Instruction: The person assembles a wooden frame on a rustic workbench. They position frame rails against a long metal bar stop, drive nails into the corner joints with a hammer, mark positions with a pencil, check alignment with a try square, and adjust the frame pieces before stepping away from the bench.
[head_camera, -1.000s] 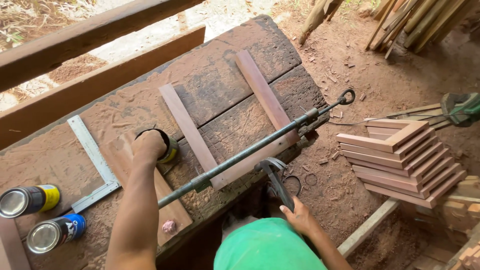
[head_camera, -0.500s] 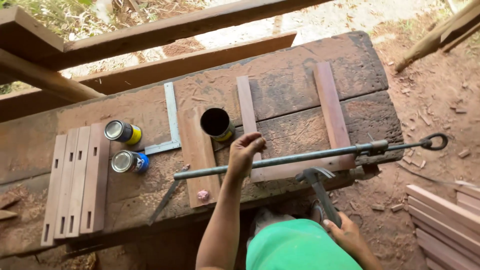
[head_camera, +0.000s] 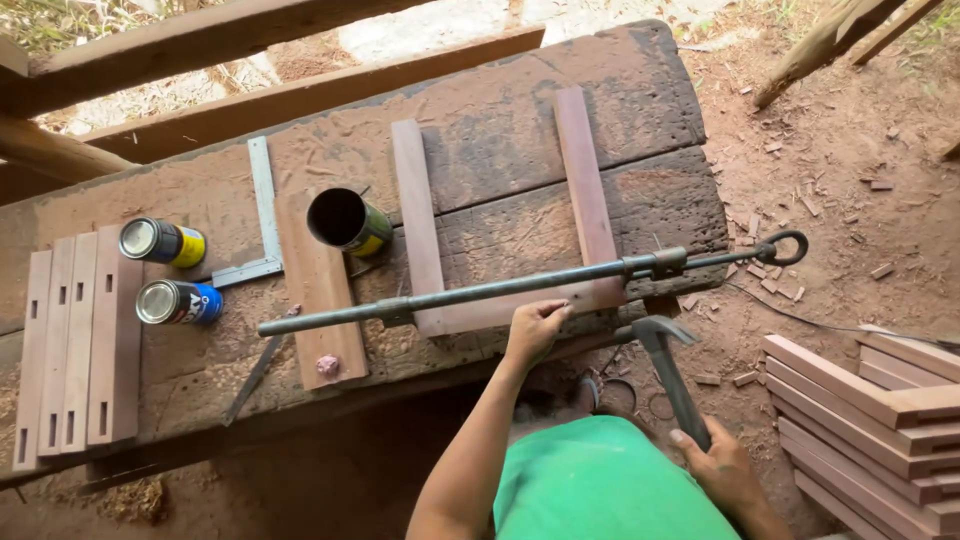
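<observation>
Head view: frame clamped by bar clamp; left hand fingers gripping rail at six o'clock, right hand holding hammer, unstruck.

The scene is viewed from a single camera worn on the head, aimed steeply down and forward. A worn workbench is seen from close above, filling most of the frame, with dirt ground included at right.

Right hand hides the hammer handle's end.
</observation>
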